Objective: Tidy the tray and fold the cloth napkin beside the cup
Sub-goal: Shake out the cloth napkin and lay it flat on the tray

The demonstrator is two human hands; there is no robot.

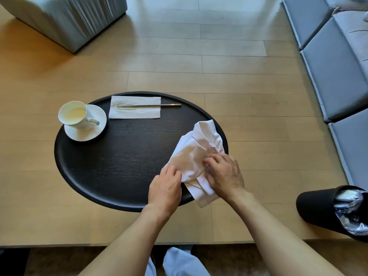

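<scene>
White cloth napkin (196, 154) lies crumpled on the near right part of the black oval tray (119, 156), one corner hanging over the tray's near rim onto the wooden table (59, 76). We see both hands on it: left hand (165, 188) palm down at the napkin's near left edge, fingers curled, tips touching or pinching the fabric edge, we cannot tell if it really grips. Right hand (224, 174) rests on top of the cloth, fingers bent and pressing into a fold, thumb hidden, so how firmly it holds is unclear. Both forearms bare.

Far left on the tray: white cup (76, 114) on a white saucer (85, 126), handle pointing right, pale liquid or residue inside, well apart from the cloth. Far side of the tray: flat paper napkin (135, 107), stained, with metal chopsticks (149, 105) lying across it, tips left, ends sticking out past its right edge.

Off the tray, at the right table edge, a black bin (322, 206) with a clear liner. Grey cushions (328, 76) to the right, grey upholstered seat (69, 18) at top left
</scene>
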